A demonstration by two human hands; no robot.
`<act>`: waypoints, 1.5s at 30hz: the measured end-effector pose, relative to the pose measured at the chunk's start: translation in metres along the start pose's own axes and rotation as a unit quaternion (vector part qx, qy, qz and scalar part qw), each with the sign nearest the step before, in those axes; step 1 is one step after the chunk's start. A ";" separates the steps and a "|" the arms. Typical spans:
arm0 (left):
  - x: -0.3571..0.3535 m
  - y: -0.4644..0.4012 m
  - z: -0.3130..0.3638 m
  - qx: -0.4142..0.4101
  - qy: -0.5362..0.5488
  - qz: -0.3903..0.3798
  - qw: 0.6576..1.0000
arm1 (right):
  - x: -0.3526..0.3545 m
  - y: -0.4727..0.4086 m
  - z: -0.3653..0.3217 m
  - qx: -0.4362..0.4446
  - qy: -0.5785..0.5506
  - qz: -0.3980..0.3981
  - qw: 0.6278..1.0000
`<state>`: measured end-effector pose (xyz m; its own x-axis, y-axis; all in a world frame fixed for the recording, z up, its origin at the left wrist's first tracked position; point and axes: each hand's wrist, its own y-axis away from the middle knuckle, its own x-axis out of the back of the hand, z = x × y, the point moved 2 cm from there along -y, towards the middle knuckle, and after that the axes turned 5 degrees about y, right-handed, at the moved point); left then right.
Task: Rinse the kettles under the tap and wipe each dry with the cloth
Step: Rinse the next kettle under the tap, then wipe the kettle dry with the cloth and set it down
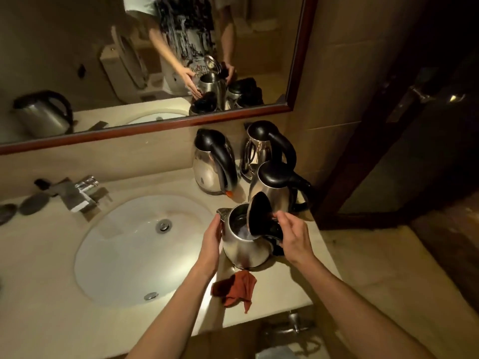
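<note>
A steel kettle stands on the counter right of the sink, its black lid swung up. My left hand lies flat against its left side with straight fingers. My right hand grips the black handle and touches the raised lid's edge. Three more steel kettles with black handles stand behind: one at back left, one at back right, one just behind the open kettle. A rust-red cloth lies crumpled on the counter in front of the kettle. The tap sits at the sink's far left.
The white oval sink fills the counter's left part, with a drain in its middle. Dark soap dishes lie left of the tap. A framed mirror hangs above and reflects another kettle. The counter ends at a dark door frame on the right.
</note>
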<state>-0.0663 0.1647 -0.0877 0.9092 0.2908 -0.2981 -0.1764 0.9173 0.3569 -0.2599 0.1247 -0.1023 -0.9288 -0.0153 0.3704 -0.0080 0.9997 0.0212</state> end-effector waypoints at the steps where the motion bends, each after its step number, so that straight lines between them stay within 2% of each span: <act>1: 0.000 0.000 -0.001 0.001 -0.006 0.014 1.000 | 0.001 0.001 -0.001 -0.001 0.005 -0.001 1.000; 7: -0.003 0.009 0.008 -0.038 -0.007 0.075 0.996 | 0.005 0.001 -0.007 -0.008 0.003 -0.029 1.000; 11: -0.019 0.022 0.022 -0.148 -0.129 0.062 0.979 | 0.006 0.000 -0.005 -0.023 -0.002 -0.017 1.000; 15: -0.032 0.030 0.035 -0.248 -0.275 0.019 0.929 | 0.004 0.000 -0.003 -0.030 0.005 -0.016 0.999; 21: -0.044 0.023 0.043 -0.343 -0.401 -0.039 0.849 | 0.005 0.001 -0.003 -0.034 0.020 -0.030 0.999; 29: -0.025 0.015 0.033 -0.312 -0.425 0.001 0.850 | 0.010 0.008 -0.016 -0.041 0.006 -0.040 0.998; 33: -0.016 0.017 0.024 -0.268 -0.428 0.008 0.863 | 0.011 0.010 -0.019 -0.067 -0.002 -0.044 0.997; 38: -0.002 0.018 0.004 -0.167 -0.441 0.034 0.881 | 0.012 0.011 -0.021 -0.067 -0.003 -0.032 0.997; 45: -0.004 0.016 0.008 -0.136 -0.427 0.035 0.893 | 0.012 0.011 -0.020 -0.068 -0.011 -0.033 0.997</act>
<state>-0.0697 0.1760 -0.0733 0.8279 0.1425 0.5425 -0.2232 0.9710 0.0856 -0.2637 0.1352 -0.0796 -0.9357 -0.0786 0.3439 -0.0199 0.9851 0.1711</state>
